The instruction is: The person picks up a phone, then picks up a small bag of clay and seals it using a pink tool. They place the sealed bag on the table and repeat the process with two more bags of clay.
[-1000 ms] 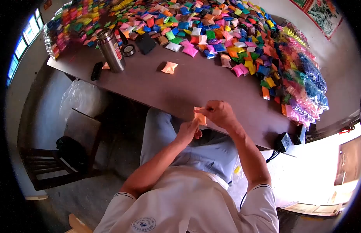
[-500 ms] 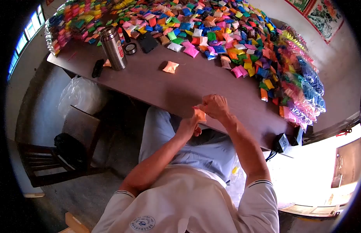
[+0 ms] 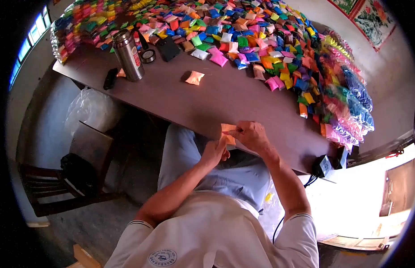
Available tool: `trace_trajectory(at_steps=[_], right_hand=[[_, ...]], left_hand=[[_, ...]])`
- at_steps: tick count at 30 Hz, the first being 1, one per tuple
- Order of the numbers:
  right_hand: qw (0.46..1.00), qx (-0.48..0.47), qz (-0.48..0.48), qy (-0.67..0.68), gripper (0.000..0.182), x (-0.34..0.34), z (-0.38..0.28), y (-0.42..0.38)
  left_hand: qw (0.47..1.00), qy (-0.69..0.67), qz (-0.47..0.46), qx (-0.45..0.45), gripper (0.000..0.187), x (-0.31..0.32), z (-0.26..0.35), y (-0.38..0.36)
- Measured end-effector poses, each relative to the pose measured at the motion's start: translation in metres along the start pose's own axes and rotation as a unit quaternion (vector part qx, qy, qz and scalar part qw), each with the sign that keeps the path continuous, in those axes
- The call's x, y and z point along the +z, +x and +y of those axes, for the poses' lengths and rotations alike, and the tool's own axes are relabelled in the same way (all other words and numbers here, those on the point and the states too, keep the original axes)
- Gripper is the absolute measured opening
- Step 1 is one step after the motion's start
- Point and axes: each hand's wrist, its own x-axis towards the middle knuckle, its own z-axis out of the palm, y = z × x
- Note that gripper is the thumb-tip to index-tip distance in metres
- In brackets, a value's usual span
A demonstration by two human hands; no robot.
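One orange packet (image 3: 226, 127) is gripped by the left hand (image 3: 213, 152) at the near edge of the worktop (image 3: 171, 98). Since the previous frame the right hand (image 3: 251, 134) has been lowered to its face; its exact grip cannot be told. Beyond, a peach packet (image 3: 195, 77) is seen lying alone. The contents of the steel flask (image 3: 129, 58) are hidden. Coloured packets are held in clear bags (image 3: 352, 100); the far heap (image 3: 243, 31) is cut off.

Held packet (image 3: 227, 127) looks like thin plastic, slight sheen; heaped packets (image 3: 261, 42) shiny, crinkled plastic; bags (image 3: 356, 105) at right clear, glossy plastic; flask (image 3: 128, 56) smooth, shiny metal; counter (image 3: 171, 91) smooth, faint sheen, material unclear; chair (image 3: 48, 207) looks wooden; shirt (image 3: 207, 232) matt cloth; trousers (image 3: 178, 149) matt cloth, creased; wall (image 3: 402, 80) matt, plaster-like.
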Motion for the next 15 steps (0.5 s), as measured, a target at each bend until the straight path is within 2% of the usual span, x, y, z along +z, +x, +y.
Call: trace_trajectory(at_steps=[2,4,5,8,10,14,15], right_hand=[[1.0,-0.013,0.013,-0.023,0.038,0.01,0.009,-0.001],[0.998,0.062,-0.013,-0.016,0.037,0.011,0.011,0.003],[0.998,0.063,-0.011,-0.016,0.037,0.014,0.016,0.004],[0.998,0.061,0.02,-0.005,0.035,0.019,0.04,0.016],[0.987,0.118,0.076,-0.076,0.04,0.012,0.058,0.024],[0.993,0.094,0.069,0.024,0.042,-0.007,0.061,0.019],[0.997,0.065,0.037,0.027,0.042,-0.014,0.037,0.012]], left_hand=[[1.0,0.0,-0.006,-0.002,0.053,0.001,0.004,-0.001],[0.999,0.026,0.009,0.023,0.056,0.004,0.011,-0.001],[0.999,0.027,0.007,0.023,0.056,0.005,0.01,-0.001],[0.996,0.054,0.006,0.065,0.057,0.007,0.013,0.002],[0.992,0.114,-0.004,0.05,0.057,0.005,0.02,-0.006],[0.997,0.07,0.0,0.028,0.058,-0.004,-0.002,-0.004],[0.997,0.065,-0.001,0.03,0.058,-0.002,-0.002,-0.005]])
